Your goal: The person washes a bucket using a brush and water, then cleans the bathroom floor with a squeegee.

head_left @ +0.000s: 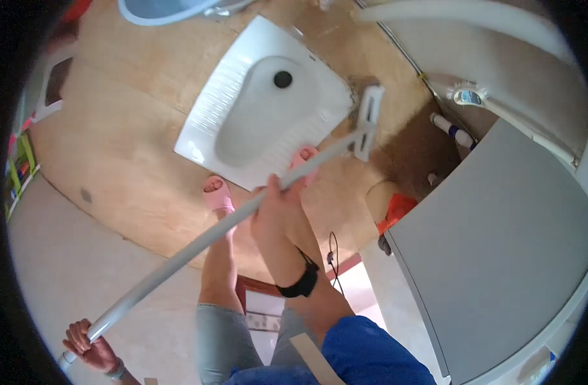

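Observation:
A mop with a long pale grey pole [191, 249] runs diagonally across the view. Its narrow white head [369, 122] is at the floor beside the right edge of the squat toilet [207, 119]. My right hand [275, 208], with a black band round the wrist, is wrapped round the pole partway along it. Down at the lower left, my left hand [85, 346] grips the pole close to its upper end. Both of my feet, in pink slippers [218, 194], stand at the near edge of the white toilet, which has a dark drain hole.
A light blue basin [162, 11] lies at the top. To the right stands a grey-topped cabinet [499, 256], with a white bottle [453, 131] and an orange-red bag [400, 210] beside it. A black cable [332, 258] hangs near my right arm. A thick white pipe [461, 13] crosses the upper right.

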Motion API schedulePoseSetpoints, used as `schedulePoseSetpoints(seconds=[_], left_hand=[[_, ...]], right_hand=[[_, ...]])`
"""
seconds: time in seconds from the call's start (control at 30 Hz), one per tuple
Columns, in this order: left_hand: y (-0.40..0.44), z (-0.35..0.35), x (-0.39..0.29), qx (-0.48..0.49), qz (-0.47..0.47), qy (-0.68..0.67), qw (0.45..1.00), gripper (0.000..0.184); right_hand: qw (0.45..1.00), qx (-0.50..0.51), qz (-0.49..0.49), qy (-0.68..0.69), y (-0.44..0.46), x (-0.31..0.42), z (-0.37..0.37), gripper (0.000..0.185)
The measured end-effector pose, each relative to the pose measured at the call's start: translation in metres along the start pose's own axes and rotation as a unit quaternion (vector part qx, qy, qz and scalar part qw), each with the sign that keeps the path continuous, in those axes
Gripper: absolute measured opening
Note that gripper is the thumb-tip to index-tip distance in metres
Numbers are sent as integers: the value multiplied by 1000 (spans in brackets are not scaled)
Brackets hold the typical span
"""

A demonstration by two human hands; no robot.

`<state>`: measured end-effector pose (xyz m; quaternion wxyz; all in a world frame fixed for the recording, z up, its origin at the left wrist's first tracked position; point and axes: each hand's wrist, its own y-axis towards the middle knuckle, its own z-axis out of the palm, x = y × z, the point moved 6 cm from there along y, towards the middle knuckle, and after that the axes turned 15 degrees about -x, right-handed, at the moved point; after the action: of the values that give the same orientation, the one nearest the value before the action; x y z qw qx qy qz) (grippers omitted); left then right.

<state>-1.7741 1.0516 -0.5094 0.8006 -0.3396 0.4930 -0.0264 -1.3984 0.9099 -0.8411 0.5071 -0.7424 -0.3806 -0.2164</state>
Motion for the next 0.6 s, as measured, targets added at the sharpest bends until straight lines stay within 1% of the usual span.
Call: schedulePoseSetpoints(seconds=[0.03,0.07,0.1,0.13,0.17,0.2,0.23,0.27,0.3,0.33,0.37,0.4,0.43,0.47,0.5,0.53,0.57,0.6], left_hand=[[-4,1,5,4,13,24,1000,36],[-5,-4,26,-24,10,17,1000,36],[-10,17,66,-31,8,-10,999,36],[-14,28,108,-14,-11,49,999,37],[-28,26,146,-148,-33,81,985,39],[-31,61,177,4,-93,69,993,41],[-40,71,186,-10,-99,22,995,42],[-39,58,172,0,-74,31,997,41],[-42,37,147,6,-51,43,998,41],[-49,6,108,-143,-11,74,987,39],[-53,-23,62,-110,-1,17,994,38],[-63,-35,18,-96,-32,-39,994,37],[-75,-44,-26,-106,8,5,994,37],[-87,-54,-64,-136,40,-8,990,38],[-96,-33,-74,-15,41,-25,999,39],[-102,-27,-81,-22,43,-6,999,39],[-103,-23,-87,-27,51,11,998,39],[-98,-22,-85,-14,69,17,997,38]], right_hand=[[996,34,70,44,10,6,-2,53],[985,64,137,83,30,30,-9,54],[985,34,156,68,55,48,-12,51],[984,0,172,51,84,64,-13,48],[994,30,102,7,118,87,-14,22],[997,61,28,-39,142,98,-14,12],[997,63,25,-38,150,81,-16,12],[995,53,77,21,157,51,-21,6],[988,40,132,75,152,30,-26,6],[904,148,383,120,73,24,13,34],[990,30,134,20,46,26,11,52],[992,36,117,14,1,5,30,58],[994,45,102,7,-34,-8,42,64],[993,50,106,10,-53,-8,40,64],[972,63,191,123,-70,-10,34,65],[930,74,272,234,-87,-9,30,66],[868,87,348,342,-101,-6,36,68],[787,102,420,441,-111,-6,48,69]])
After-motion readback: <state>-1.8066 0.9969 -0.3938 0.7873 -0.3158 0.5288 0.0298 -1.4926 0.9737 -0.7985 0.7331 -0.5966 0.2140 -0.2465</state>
